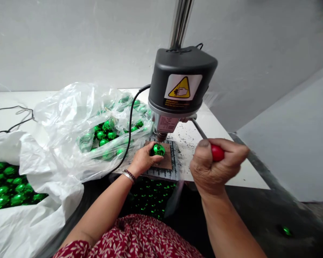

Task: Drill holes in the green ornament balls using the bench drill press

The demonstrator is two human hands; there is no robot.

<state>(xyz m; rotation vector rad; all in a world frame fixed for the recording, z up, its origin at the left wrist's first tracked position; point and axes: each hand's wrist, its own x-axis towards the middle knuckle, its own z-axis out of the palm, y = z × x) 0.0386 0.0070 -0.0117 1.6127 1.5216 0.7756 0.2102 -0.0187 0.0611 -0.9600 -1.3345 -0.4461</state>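
Observation:
Under the chuck of a grey drill press [183, 82], my left hand [144, 157] grips a shiny green ball [159, 149] between thumb and fingers. The ball rests on a brown square board [166, 161] on the press base. The drill bit [158, 142] meets or nearly meets the ball's top; I cannot tell which. My right hand [218, 163] is closed around the red knob [217, 153] of the press's feed lever [199, 128].
A clear plastic bag [70, 107] of green balls lies left of the press. A white sack [56, 200] holds more at lower left. Green balls [153, 197] fill a dark space below the table edge. A black cable [130, 125] hangs beside the press. One ball [286, 231] lies on the floor.

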